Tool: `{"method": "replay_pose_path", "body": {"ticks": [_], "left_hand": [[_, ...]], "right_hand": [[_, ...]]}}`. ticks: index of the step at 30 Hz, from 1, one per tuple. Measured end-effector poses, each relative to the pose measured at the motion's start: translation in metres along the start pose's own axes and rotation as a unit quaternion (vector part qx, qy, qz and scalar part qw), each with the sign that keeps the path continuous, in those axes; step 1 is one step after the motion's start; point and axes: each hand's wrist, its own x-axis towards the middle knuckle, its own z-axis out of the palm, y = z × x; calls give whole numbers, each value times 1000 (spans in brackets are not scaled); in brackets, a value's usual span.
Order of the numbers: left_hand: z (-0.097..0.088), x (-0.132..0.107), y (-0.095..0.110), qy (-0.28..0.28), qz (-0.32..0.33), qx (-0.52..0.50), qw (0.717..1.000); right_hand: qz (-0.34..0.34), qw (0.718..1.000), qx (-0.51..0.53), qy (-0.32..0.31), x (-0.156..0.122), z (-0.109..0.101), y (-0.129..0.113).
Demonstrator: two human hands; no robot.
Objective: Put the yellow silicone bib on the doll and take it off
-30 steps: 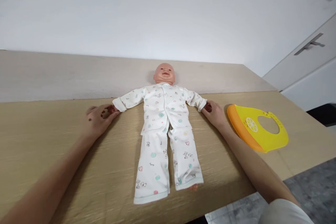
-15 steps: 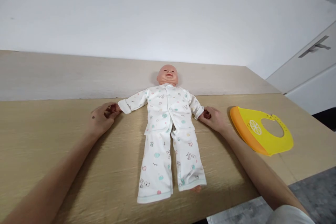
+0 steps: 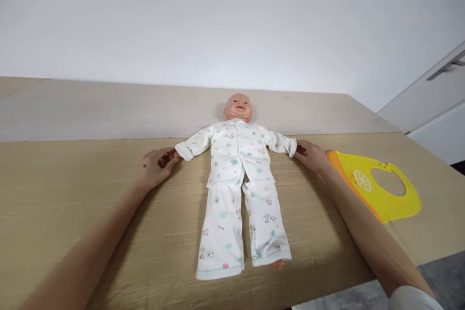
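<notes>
A baby doll lies on its back on the wooden tabletop, dressed in a white printed top and trousers, arms spread to both sides. My left hand is closed around the doll's hand at the end of the sleeve on the left. My right hand is closed around the doll's other hand at the sleeve cuff on the right. One bare foot shows below the trouser leg near the table's front edge.
A yellow and orange silicone bib with a lemon print lies on the table just right of my right forearm. A white wall stands behind the table. White cabinet drawers are at the far right. Grey floor shows at the bottom right.
The doll's arm on the right has been drawn outward from a bent pose to straighter, my right hand moving with it. The camera view has shifted slightly, so everything sits further right.
</notes>
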Motion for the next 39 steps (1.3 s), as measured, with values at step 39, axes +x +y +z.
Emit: {"method": "replay_pose_path", "body": {"ticks": [39], "left_hand": [[0, 6, 0, 17, 55, 69, 996]], "right_hand": [[-129, 986, 77, -73, -8, -7, -16]]}}
